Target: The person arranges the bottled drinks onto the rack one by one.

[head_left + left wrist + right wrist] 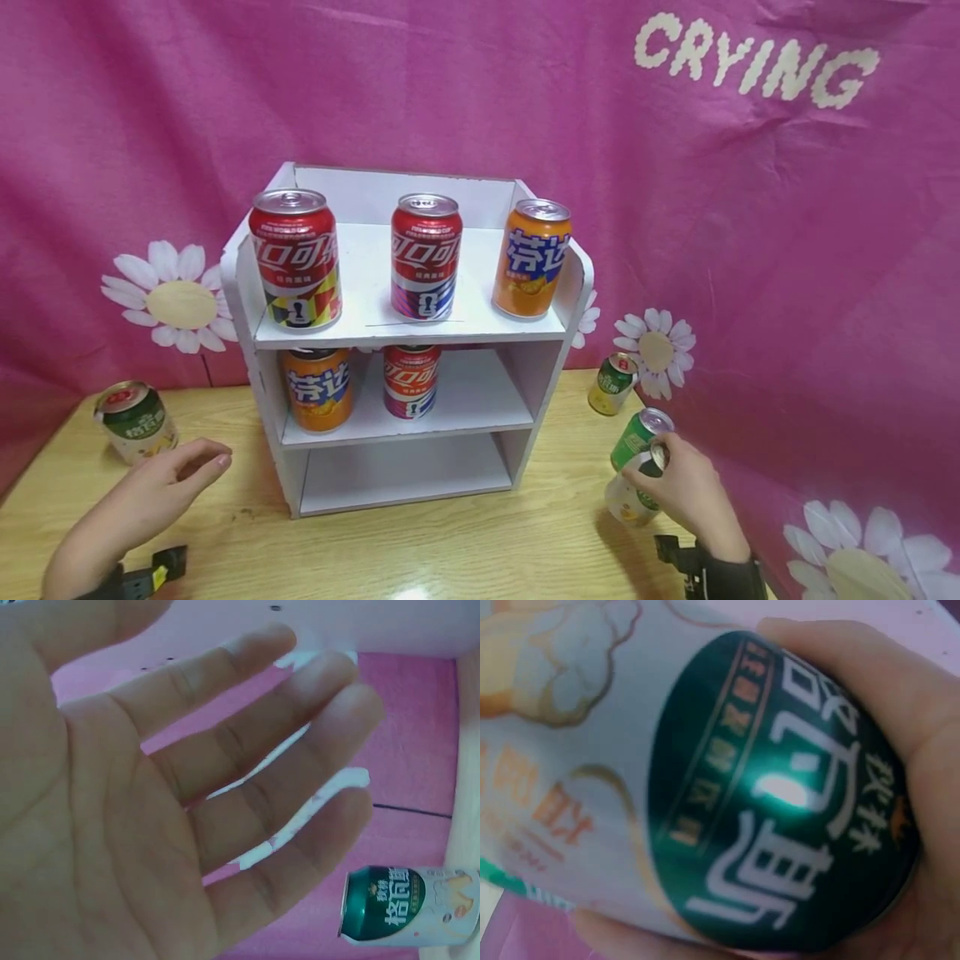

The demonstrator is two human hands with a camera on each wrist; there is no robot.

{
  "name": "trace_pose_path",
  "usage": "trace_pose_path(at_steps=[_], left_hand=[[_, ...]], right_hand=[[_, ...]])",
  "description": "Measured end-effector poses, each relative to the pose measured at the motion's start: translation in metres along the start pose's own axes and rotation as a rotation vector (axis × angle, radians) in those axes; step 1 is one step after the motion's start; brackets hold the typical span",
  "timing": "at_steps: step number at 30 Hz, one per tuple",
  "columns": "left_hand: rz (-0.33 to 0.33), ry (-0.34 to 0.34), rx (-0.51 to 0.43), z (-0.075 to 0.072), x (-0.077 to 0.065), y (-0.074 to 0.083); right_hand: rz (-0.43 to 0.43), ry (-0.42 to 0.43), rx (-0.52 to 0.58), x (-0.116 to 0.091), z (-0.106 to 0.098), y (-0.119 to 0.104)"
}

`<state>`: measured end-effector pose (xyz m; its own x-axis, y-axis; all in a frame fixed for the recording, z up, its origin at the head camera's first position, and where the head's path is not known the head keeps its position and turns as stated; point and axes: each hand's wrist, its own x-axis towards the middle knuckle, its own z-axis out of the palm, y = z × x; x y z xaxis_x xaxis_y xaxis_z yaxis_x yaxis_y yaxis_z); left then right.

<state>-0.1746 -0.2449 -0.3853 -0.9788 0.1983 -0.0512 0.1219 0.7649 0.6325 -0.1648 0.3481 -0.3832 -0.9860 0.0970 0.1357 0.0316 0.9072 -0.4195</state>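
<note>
My right hand (690, 483) grips a white-and-green drink can (628, 502) near its top, right of the shelf. Its dark green label with white characters fills much of the right wrist view, thumb and fingers round the can (765, 787). Just behind it stands a green can (632, 439), partly hidden by the held one. On the left, my left hand (161, 485) hovers over the table with fingers loosely bent and nothing in them. Beyond that hand stands another green-and-white can (140, 423), low at the right in the left wrist view.
A white three-level shelf (558, 333) stands mid-table. On its top are two red cola cans (294, 258) and an orange soda can (531, 262); the middle level holds an orange can (318, 390) and a red can (411, 383). A green-and-yellow can (612, 385) stands back right. Pink cloth hangs behind.
</note>
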Motion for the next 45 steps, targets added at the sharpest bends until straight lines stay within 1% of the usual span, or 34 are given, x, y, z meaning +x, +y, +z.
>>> trace_pose_path(at_steps=[4, 6, 9, 16, 18, 20, 25, 31, 37, 41, 45], left_hand=[[-0.004, 0.031, 0.088, 0.001, 0.003, -0.001], [-0.018, 0.028, 0.125, 0.0, 0.005, -0.002], [-0.026, 0.023, 0.153, 0.0, 0.008, -0.003], [-0.049, -0.022, 0.127, 0.005, 0.012, -0.006], [-0.056, -0.025, 0.124, 0.005, 0.012, -0.007], [-0.06, -0.028, 0.123, 0.006, 0.012, -0.007], [-0.054, -0.023, 0.123, 0.006, 0.013, -0.008], [-0.058, -0.039, 0.118, 0.005, 0.013, -0.007], [-0.049, -0.033, 0.119, 0.004, 0.012, -0.006], [-0.039, -0.023, 0.118, 0.005, 0.011, -0.005], [-0.033, -0.02, 0.116, 0.005, 0.011, -0.005]], right_hand=[[-0.067, 0.043, 0.019, -0.002, 0.0, -0.011], [-0.11, 0.072, 0.034, -0.003, 0.0, -0.016], [-0.157, 0.107, 0.049, -0.004, 0.0, -0.023], [-0.209, 0.142, 0.099, -0.011, -0.003, -0.041], [-0.23, 0.148, 0.111, -0.012, -0.004, -0.046], [-0.267, 0.155, 0.118, -0.012, -0.005, -0.052], [-0.395, 0.18, 0.142, -0.014, -0.011, -0.063], [-0.534, 0.176, 0.187, -0.019, -0.019, -0.081], [-0.687, 0.169, 0.204, -0.015, -0.023, -0.105], [-0.739, 0.16, 0.205, -0.011, -0.023, -0.122], [-0.753, 0.15, 0.193, -0.007, -0.021, -0.136]])
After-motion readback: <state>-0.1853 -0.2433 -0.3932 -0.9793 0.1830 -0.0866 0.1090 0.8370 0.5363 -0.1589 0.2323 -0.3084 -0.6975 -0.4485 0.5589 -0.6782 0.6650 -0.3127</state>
